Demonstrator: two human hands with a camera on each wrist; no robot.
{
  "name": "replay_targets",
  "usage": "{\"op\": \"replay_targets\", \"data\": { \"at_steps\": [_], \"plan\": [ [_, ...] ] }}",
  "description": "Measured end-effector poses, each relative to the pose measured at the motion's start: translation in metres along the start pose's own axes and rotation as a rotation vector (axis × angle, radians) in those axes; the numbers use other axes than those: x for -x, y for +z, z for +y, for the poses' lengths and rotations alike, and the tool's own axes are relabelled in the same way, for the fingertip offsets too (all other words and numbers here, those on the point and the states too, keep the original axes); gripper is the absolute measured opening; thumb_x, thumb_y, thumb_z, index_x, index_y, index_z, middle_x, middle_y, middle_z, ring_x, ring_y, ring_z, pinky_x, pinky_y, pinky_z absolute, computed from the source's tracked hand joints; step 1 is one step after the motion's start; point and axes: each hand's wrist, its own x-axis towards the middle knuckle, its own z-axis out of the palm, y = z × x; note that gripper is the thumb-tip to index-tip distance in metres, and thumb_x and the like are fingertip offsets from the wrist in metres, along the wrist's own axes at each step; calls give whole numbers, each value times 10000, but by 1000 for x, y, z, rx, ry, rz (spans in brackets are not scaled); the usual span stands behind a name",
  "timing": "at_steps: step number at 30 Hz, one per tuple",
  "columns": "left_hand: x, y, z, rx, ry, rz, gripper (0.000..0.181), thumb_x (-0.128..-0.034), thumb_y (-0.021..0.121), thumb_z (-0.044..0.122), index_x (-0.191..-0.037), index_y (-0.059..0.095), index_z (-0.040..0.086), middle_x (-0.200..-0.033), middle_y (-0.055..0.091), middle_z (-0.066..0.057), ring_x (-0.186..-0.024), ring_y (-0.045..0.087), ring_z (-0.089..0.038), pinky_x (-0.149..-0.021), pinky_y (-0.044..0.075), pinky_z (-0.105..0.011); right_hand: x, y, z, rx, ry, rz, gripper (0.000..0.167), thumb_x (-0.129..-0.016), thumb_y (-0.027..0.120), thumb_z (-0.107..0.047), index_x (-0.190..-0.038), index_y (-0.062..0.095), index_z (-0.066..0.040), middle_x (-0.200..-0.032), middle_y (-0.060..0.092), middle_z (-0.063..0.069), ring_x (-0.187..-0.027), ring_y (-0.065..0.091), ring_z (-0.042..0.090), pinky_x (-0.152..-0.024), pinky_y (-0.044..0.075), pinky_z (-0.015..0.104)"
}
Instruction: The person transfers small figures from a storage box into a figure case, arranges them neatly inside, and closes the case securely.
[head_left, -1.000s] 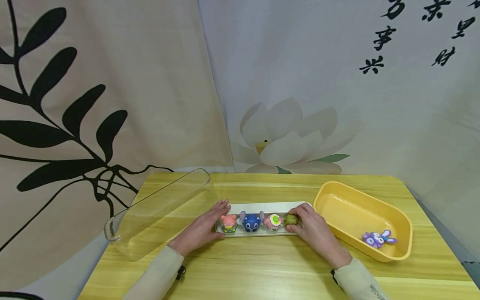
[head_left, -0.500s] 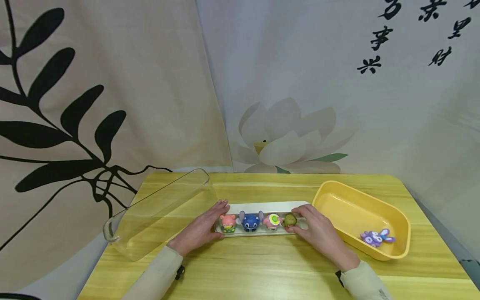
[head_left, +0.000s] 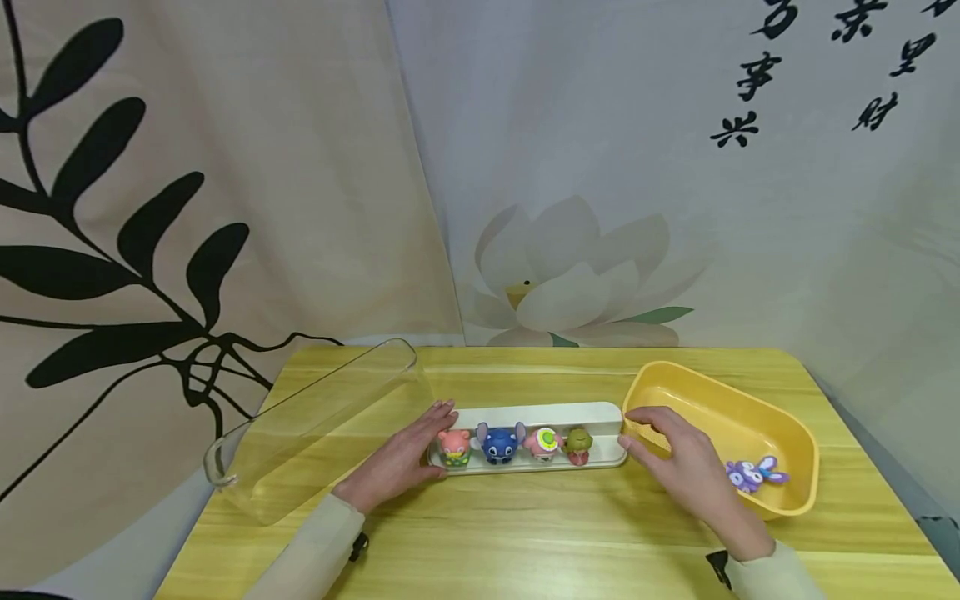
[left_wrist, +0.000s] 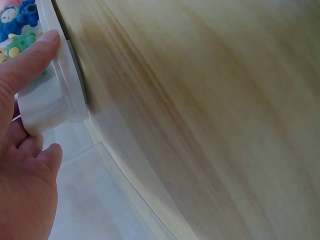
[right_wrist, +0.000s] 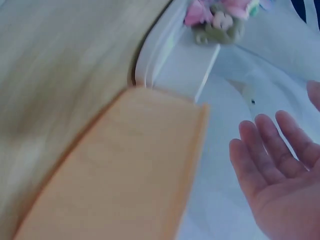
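A white tray (head_left: 534, 414) lies on the table with a row of small figurines in it. From left to right stand a pink figurine (head_left: 455, 447), a blue big-eared one (head_left: 499, 443), a pink one with a green-and-yellow swirl (head_left: 543, 443) and an olive-green one (head_left: 577, 446). My left hand (head_left: 397, 458) holds the tray's left end, thumb (left_wrist: 35, 57) on the rim and fingers round the end. Over the near edge of the yellow bin (head_left: 780, 421) hovers my right hand (head_left: 686, 462), fingers spread and holding nothing. A purple figurine (head_left: 752, 474) lies in that bin.
A clear plastic cover (head_left: 330, 425) rests at the table's left, partly past its edge. The wooden table (head_left: 525, 533) ends at a printed curtain (head_left: 337, 167) behind. The yellow bin sits close to the tray's right end.
My right hand has let go of the olive-green figurine, which now stands in the tray, and has moved right to the bin. My left hand stays on the tray's left end.
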Motion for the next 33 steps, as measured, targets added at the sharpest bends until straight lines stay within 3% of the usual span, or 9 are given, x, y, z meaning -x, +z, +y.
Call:
{"op": "replay_targets", "data": {
  "at_steps": [5,10,14,17,19,21,24,33],
  "plan": [
    [0,2,-1,-6,-2,2,932,-811,900,190,-1592,404,83,-1707,241,-28,-1560,238,-258,-1192,354,-471,7,-23,9,18,47,56,307,-969,753,-275,-1217,708,-99,-1198,730,97,-1104,672,350,-876,533,523],
    [0,1,-1,-6,-8,-1,928,-819,894,196,-1594,398,81,-1708,233,-27,-1563,228,-254,-1199,346,-471,14,-41,16,16,119,103,322,-985,733,-269,-1254,713,-93,-1244,722,145,-1132,658,366,-879,476,356],
    [0,0,-1,-8,-3,-1,928,-818,895,200,-1592,400,75,-1707,238,-38,-1562,232,-262,-1197,349,-474,21,-56,23,-26,222,76,365,-1024,679,-301,-1328,674,-99,-1345,650,222,-783,739,245,-798,471,179],
    [0,0,-1,-8,1,-2,928,-820,894,210,-1593,398,75,-1707,236,-39,-1562,232,-262,-1197,350,-473,25,-65,30,-51,295,36,415,-1046,638,-342,-1383,631,-100,-1423,582,260,-864,752,320,-853,514,217],
    [0,0,-1,-7,1,-4,928,-822,891,217,-1595,396,77,-1708,232,-35,-1563,227,-260,-1199,346,-472,27,-68,36,-46,313,19,441,-1053,622,-349,-1400,613,-78,-1444,561,272,-1117,670,436,-930,554,380],
    [0,0,-1,-5,1,-5,927,-825,889,220,-1596,393,78,-1709,228,-34,-1564,224,-260,-1200,344,-475,28,-70,41,-24,314,13,459,-1056,616,-349,-1404,603,-50,-1438,564,283,-1253,541,534,-987,494,570],
    [0,-1,0,-6,0,-5,925,-829,885,218,-1597,390,75,-1709,226,-37,-1564,225,-262,-1198,345,-478,30,-72,49,-8,311,-2,494,-1059,606,-348,-1414,578,-6,-1419,550,335,-1244,508,584,-913,454,708],
    [-1,-1,0,-9,-6,-9,921,-822,890,202,-1590,401,70,-1707,236,-44,-1562,230,-270,-1195,350,-485,35,-73,70,22,359,-52,582,-1063,575,-386,-1447,513,48,-1423,484,406,-1230,469,621,-865,441,745]
  ]
}}
